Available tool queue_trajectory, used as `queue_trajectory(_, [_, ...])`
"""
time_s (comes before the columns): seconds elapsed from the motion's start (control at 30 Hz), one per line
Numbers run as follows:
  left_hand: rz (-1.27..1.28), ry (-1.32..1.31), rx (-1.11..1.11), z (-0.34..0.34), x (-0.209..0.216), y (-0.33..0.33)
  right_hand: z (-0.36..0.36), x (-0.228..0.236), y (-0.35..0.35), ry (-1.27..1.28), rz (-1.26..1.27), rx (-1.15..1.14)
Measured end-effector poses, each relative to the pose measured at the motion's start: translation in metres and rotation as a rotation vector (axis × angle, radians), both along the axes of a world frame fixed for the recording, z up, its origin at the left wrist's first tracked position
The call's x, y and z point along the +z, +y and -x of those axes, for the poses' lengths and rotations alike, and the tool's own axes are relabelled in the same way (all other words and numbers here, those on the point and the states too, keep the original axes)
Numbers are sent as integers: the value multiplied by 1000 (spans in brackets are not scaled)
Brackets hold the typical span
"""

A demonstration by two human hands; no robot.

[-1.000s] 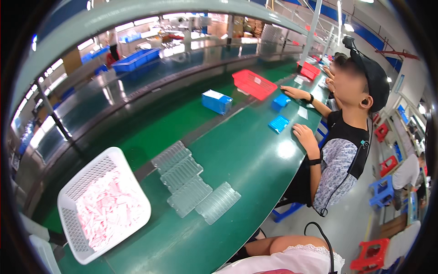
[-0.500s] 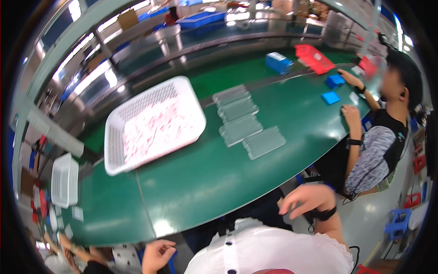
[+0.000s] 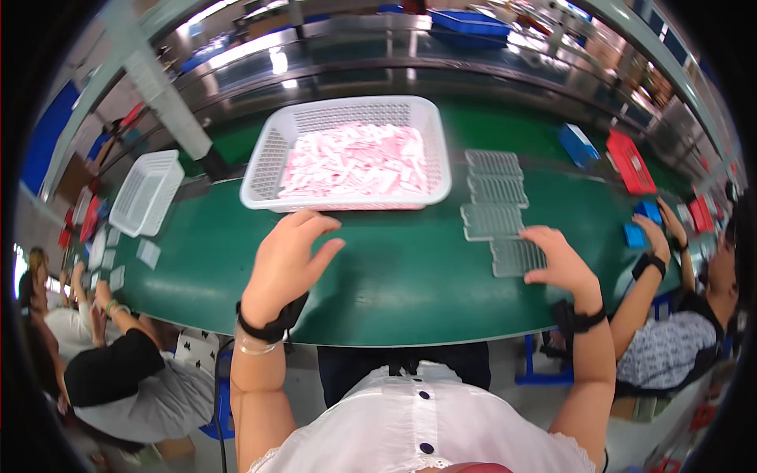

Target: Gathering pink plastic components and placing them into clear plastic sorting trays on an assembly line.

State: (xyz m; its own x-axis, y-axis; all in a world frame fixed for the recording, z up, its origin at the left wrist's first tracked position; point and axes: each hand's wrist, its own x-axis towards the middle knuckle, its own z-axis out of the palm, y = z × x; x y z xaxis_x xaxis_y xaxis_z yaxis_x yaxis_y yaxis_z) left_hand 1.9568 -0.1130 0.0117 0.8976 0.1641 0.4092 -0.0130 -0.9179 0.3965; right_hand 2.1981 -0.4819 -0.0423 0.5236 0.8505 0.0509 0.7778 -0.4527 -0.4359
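My left hand (image 3: 293, 256) is over the green table (image 3: 394, 268), thumb and fingers apart with nothing between them. Just beyond its fingertips stands a white perforated plastic basket (image 3: 266, 169), holding a heap of small pink and white pieces (image 3: 355, 158). At the right, my right hand (image 3: 564, 264) is open beside the nearest clear plastic tray (image 3: 514, 258), its thumb and fingertips overlapping that tray's right edge. Whether they touch it I cannot tell. Several such clear, ribbed trays (image 3: 495, 191) lie in a staggered row leading away from me.
An emptier white basket (image 3: 147, 193) stands at the left, near co-workers seated along the table. Toward the right are a blue box (image 3: 578, 146), a red tray (image 3: 631, 163) and small blue blocks (image 3: 634, 235) by another person's hands. A metal post (image 3: 162, 87) rises behind the left side.
Both my hands have come forward over the table, the left toward the basket, the right to the nearest clear tray. The view has turned, so the basket and trays appear further right.
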Motion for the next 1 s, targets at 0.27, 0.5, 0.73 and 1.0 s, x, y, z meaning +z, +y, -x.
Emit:
queue_trajectory(0.27, [-337,-101,160,-36,-24,45,49,0,9,-96,-47,-56])
queue_trajectory(0.5, [-172,180,-11,-47,-17,56,93,11,90,-222,34,138])
queue_trajectory(0.73, [707,390,-279,-93,52,54,53,55,166,-529,-285,119])
queue_trajectory(1.0, [-233,411,-331,-204,-15,107,23,2,194,-480,-195,282])
